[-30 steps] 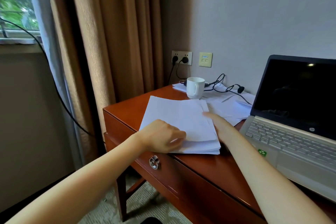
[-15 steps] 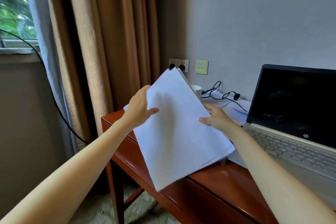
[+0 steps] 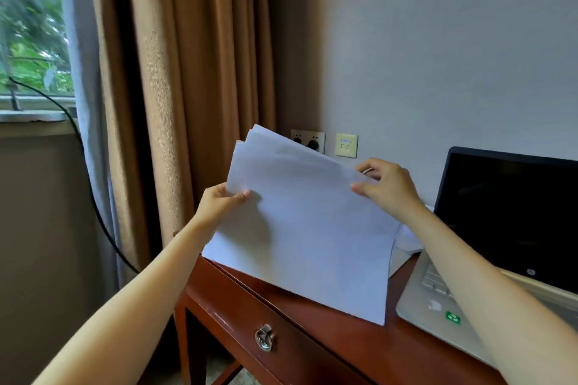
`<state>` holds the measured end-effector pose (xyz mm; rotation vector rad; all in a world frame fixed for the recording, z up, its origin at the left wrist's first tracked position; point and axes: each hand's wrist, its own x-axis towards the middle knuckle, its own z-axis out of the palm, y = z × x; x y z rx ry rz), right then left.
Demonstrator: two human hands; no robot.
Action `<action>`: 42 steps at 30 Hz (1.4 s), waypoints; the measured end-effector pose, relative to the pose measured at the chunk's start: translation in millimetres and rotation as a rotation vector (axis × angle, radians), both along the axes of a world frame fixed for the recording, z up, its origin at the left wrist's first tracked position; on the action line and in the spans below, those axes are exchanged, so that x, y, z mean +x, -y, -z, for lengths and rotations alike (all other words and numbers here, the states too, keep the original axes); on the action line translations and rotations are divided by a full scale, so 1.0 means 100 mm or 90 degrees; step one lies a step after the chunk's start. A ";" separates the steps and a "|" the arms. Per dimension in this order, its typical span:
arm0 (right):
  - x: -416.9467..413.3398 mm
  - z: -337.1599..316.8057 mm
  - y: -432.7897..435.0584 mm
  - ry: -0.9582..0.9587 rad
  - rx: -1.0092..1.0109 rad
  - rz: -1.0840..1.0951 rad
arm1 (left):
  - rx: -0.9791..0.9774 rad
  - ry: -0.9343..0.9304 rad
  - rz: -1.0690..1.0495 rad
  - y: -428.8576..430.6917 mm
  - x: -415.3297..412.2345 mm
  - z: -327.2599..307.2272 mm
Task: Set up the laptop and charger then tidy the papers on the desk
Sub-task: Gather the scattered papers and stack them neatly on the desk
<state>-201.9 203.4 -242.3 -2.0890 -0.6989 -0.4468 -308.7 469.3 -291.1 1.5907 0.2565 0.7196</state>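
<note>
Brown curtain [image 3: 187,87] at 11 o'clock; window [image 3: 31,25] w/ greenery at 10. Black cable [image 3: 93,197] drops from sill twd 8. Wall socket [image 3: 308,141] nr centre, cream plate [image 3: 346,145] just beside, at its 3.

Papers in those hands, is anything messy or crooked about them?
Yes. The stack of white paper sheets, gripped by the left hand and right hand, is uneven: its top corners fan out, not lined up. Loose white papers also lie beside the open silver laptop.
</note>
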 end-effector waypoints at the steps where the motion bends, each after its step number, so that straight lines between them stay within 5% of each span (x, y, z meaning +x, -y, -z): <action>1: 0.03 0.01 0.03 0.048 -0.012 0.053 | -0.025 0.021 -0.022 0.00 0.02 0.01; 3: 0.11 0.09 0.12 0.051 0.009 0.119 | -0.078 0.055 -0.047 -0.02 0.06 0.04; 8: 0.17 0.40 0.11 -0.283 0.325 -0.057 | -0.132 0.091 -0.021 0.01 0.16 0.06; 22: 0.15 0.32 -0.03 -0.185 0.442 -0.121 | -0.035 0.171 -0.021 -0.02 0.25 -0.24; 30: 0.12 0.53 -0.03 -0.234 0.395 -0.127 | 0.015 0.095 0.014 -0.12 0.33 0.02; 35: 0.13 0.44 -0.05 -0.209 0.405 -0.118 | 0.061 0.144 -0.047 -0.06 0.37 -0.09; 42: 0.15 0.62 -0.02 -0.366 0.305 -0.145 | 0.010 0.086 -0.007 -0.19 0.38 0.18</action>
